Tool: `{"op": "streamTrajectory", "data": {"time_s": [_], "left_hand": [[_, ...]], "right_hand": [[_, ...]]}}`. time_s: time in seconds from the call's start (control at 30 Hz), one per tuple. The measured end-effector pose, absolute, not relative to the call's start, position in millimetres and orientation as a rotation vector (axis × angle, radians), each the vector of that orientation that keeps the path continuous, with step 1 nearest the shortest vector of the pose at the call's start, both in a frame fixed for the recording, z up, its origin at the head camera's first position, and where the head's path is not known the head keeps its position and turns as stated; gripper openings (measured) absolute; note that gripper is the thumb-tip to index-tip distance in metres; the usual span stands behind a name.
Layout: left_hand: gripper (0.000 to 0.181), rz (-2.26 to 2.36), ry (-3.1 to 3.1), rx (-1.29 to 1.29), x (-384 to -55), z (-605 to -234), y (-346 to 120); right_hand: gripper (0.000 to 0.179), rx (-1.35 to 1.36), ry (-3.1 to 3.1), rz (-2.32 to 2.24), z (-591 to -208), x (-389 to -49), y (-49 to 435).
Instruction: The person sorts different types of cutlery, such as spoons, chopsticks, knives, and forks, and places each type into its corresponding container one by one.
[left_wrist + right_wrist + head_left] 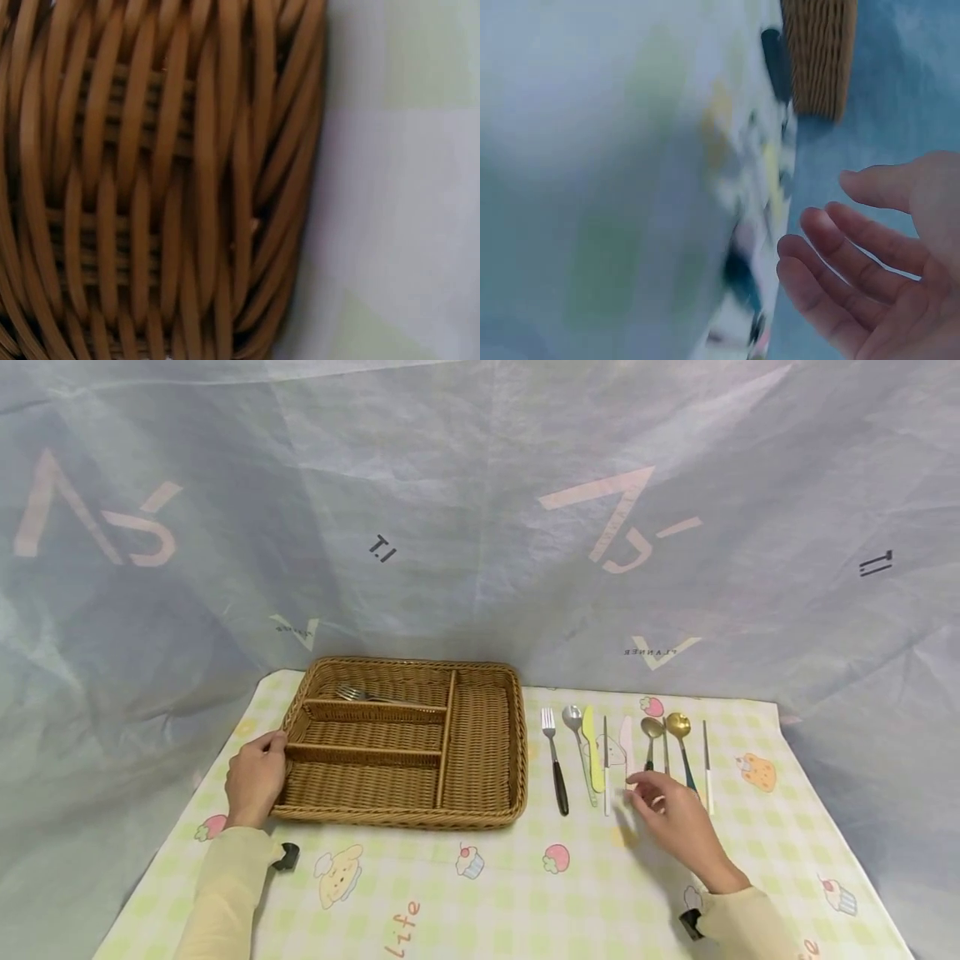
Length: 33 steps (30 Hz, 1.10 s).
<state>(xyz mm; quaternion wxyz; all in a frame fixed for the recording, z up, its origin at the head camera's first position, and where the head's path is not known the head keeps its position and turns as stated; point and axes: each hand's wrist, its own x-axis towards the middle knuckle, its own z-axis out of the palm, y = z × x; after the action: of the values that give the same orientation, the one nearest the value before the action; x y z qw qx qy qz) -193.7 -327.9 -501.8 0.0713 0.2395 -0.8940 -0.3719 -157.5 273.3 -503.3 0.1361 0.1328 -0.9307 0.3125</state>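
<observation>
My left hand point(255, 779) grips the left rim of a brown wicker cutlery tray point(480, 817); its woven side fills much of the left wrist view. A silver fork point(351, 693) lies in the tray's back left compartment. Over the row of cutlery, my right hand point(675, 822) hangs with loosely bent fingers and nothing between them. Its fingertips overlap the lower end of a pink knife point(626, 739) in the head view. Just beyond are a dark-handled spoon point(652, 727) and a gold spoon point(678, 724), their handles partly hidden by the hand.
Left of the pink knife lie a black-handled fork point(559, 789), a silver spoon point(572, 718), a yellow knife point(590, 752) and a thin white-ended stick point(607, 793). Another such stick point(707, 756) lies at the right. A grey cloth point(480, 527) hangs behind the checked tablecloth point(525, 910).
</observation>
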Motion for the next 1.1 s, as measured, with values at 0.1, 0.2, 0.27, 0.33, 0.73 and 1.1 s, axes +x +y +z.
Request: {"op": "streamTrajectory", "data": {"time_s": [0.1, 0.2, 0.27, 0.33, 0.73, 1.1], "left_hand": [[0.061, -1.119, -2.691, 0.711, -191.3, -501.6, -328.2], [0.061, -1.117, -2.693, 0.703, -190.5, -502.0, -328.4], [0.061, -1.116, -2.692, 0.702, -190.3, -502.4, -328.3], [0.061, -1.114, -2.690, 0.702, -190.4, -502.8, -328.6], [0.059, -1.101, -2.680, 0.700, -193.2, -504.6, -329.0], [0.061, -1.103, -2.678, 0.710, -192.8, -504.3, -328.9]], "right_hand": [[0.016, 0.309, -2.697, 0.861, -509.2, -155.2, 293.4], [0.016, 0.212, -2.713, 0.807, -512.4, -154.5, 314.4], [0.018, 0.134, -2.738, 0.773, -513.4, -155.2, 327.2], [0.022, 0.058, -2.772, 0.752, -513.5, -157.4, 338.9], [0.039, -0.116, -2.871, 0.670, -514.8, -188.1, 378.4], [0.046, -0.243, -3.022, 0.660, -513.0, -196.5, 380.9]]}}
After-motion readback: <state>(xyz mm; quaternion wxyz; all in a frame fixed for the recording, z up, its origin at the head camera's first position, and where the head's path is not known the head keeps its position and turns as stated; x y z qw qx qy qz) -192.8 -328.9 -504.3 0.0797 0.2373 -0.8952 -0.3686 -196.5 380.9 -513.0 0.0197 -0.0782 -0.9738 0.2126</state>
